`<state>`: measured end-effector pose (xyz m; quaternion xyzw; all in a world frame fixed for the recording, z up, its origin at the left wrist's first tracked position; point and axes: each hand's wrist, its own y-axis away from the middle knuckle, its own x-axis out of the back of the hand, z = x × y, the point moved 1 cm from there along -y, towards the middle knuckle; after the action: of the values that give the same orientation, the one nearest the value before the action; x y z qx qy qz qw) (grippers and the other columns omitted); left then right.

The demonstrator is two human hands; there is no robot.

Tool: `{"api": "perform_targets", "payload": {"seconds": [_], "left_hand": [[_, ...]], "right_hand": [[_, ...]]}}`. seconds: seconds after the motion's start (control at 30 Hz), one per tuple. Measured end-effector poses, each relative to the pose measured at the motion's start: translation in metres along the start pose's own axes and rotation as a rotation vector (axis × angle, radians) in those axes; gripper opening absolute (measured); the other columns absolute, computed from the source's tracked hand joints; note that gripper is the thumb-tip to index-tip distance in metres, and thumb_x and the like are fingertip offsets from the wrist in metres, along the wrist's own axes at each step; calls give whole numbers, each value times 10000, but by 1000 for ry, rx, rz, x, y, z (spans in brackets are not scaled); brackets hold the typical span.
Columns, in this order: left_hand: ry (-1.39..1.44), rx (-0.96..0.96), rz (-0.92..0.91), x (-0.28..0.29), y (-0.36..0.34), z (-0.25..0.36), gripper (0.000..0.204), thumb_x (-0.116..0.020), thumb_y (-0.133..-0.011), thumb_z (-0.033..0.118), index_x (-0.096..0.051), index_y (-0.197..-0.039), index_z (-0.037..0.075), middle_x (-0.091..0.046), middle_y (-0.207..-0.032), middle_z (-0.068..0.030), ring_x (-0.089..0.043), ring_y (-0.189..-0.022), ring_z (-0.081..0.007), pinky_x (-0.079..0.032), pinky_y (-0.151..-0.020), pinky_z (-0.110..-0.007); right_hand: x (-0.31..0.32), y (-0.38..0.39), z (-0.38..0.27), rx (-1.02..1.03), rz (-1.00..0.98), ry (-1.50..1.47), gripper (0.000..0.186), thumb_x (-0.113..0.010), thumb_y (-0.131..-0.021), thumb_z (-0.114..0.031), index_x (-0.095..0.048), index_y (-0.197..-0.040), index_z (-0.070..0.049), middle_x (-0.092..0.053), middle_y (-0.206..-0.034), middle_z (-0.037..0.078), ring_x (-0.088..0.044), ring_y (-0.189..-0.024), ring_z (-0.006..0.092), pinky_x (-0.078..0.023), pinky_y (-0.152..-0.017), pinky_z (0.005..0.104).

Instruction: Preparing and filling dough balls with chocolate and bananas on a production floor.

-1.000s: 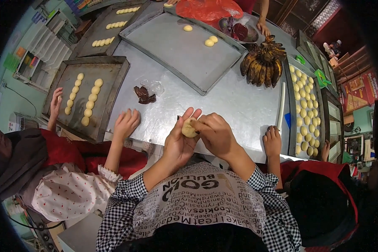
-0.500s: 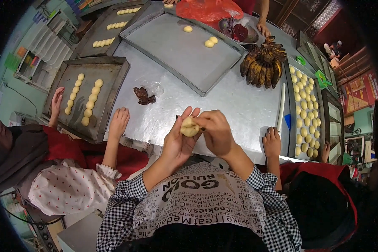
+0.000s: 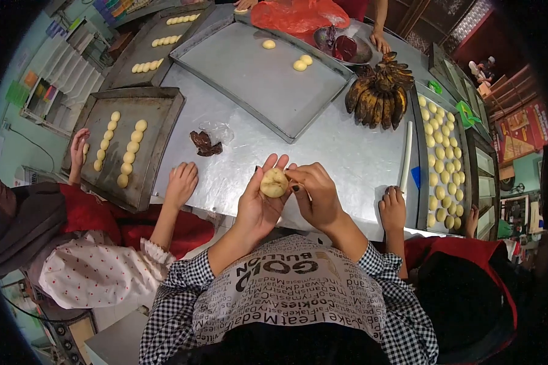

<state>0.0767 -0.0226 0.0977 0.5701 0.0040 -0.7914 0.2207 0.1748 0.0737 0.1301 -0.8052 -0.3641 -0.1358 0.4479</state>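
In the middle of the head view, my left hand (image 3: pixel 256 207) is turned palm up and cups a pale yellow dough ball (image 3: pixel 274 184). The top of the ball is creased and gathered toward its centre. My right hand (image 3: pixel 318 198) has its thumb and fingers pinched together at the ball's right edge. Part of the grip is hidden by the fingers. Beyond my left hand, a dark brown lump of filling (image 3: pixel 206 145) lies on the metal table (image 3: pixel 323 137), beside a crumpled clear plastic bag (image 3: pixel 220 131).
A large tray (image 3: pixel 256 73) with a few dough balls lies ahead. Left is a tray (image 3: pixel 155 118) holding dough rows, near a co-worker's hands (image 3: pixel 181 182). Bananas (image 3: pixel 380 94), a bowl (image 3: pixel 364 52), a full dough tray (image 3: pixel 425 210) and another co-worker's hand (image 3: pixel 393 210) are right.
My right fingers have shifted along the dough ball's edge, and its creased top now shows more. The left co-worker's nearer hand has moved slightly right. Another dough piece shows by their other hand.
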Motion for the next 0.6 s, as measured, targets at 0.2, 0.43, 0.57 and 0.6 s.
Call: {"api": "perform_targets", "payload": {"seconds": [0.2,0.43,0.57,0.6], "left_hand": [[-175,-4,-104,-5,-3,-5,485,-365,-992,365,-325,-1407,117,-355,-1453,-68,-371,-1306,-213,-313,-1077,-376],[-165,100,-87,-12,-14,17,490,-331,-996,389,-332,-1401,114,-360,-1448,-70,-352,-1321,-212,-318,-1074,-376],[-64,157,-132,-12,-22,27,510,-283,-1008,373,-243,-1425,80,-329,-1450,-100,-362,-1313,-267,-359,-1052,-386],[-48,190,-166,-11,-22,26,519,-271,-1008,386,-239,-1426,79,-322,-1452,-105,-356,-1316,-269,-356,-1054,-385]], "right_hand": [[1,-3,-4,1,-141,200,235,-645,-696,-72,-574,-918,-44,-577,-883,94,-558,-836,285,-442,-721,358],[5,-14,-10,-21,52,145,135,-610,-727,-63,-579,-857,-38,-592,-923,97,-556,-851,292,-435,-736,372],[3,-12,-20,-168,116,155,100,-612,-757,-66,-577,-846,-35,-599,-913,116,-553,-859,302,-434,-756,387],[2,-13,-24,-177,76,217,123,-620,-759,-72,-567,-864,-36,-595,-899,119,-550,-852,305,-437,-748,377]]}}
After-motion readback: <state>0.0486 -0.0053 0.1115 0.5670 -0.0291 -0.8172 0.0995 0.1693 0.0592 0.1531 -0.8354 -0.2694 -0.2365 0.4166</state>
